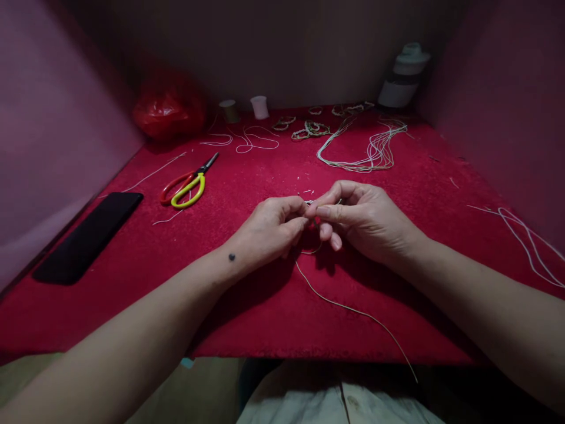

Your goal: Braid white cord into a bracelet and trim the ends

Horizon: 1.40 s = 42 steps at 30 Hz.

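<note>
My left hand [279, 225] and my right hand [359, 218] meet over the middle of the red cloth, fingertips pinched close together. Between them is a thin cord [353, 309], mostly covered by the fingers. A short pale knotted or braided bit of it shows just above the fingertips. One loop of the cord hangs beneath my right fingers, and a long tail curves over the cloth and past the table's front edge. Thumb and index finger of my right hand press on the work, with the other fingers curled below.
Scissors [189, 187] and a black phone [90, 235] lie left. Behind are a red plastic bag [170, 109], thread spools [259, 108], knotted cord bands [311, 130], a cord bundle [379, 150] and a bottle [402, 79]. Loose white cord [527, 241] lies right.
</note>
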Tool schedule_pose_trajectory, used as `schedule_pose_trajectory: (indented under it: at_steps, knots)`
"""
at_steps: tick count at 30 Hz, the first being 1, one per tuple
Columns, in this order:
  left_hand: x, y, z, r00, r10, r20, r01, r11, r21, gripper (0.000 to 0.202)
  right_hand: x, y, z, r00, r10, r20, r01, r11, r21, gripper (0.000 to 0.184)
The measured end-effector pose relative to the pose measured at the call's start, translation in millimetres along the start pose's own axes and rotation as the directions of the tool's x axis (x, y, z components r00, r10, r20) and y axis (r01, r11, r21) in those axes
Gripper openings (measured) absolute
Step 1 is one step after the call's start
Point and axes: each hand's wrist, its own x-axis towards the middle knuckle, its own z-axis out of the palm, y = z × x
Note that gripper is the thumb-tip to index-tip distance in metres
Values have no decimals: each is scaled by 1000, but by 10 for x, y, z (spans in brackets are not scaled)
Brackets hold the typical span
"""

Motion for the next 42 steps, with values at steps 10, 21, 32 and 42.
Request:
schedule_pose_trajectory:
  at_steps: [10,21,32,42]
  knots:
    - [-26,-56,28,965,253,-76,-209,906,369,17,-4,-20,66,993,29,-114,-28,1000,7,26]
    - [-36,-76,94,948,307,-83,-218,818,532,17,-12,-25,49,981,91,-169,-102,993,-59,24]
    - [-35,43,-219,995,-13,104,-1,990,139,17,62,33,-24,984,132,-120,-124,990,65,19]
    - [43,-108,-43,993,8,114,79,676,-732,8,84,74,-33,990,137,-27,-126,962,242,27]
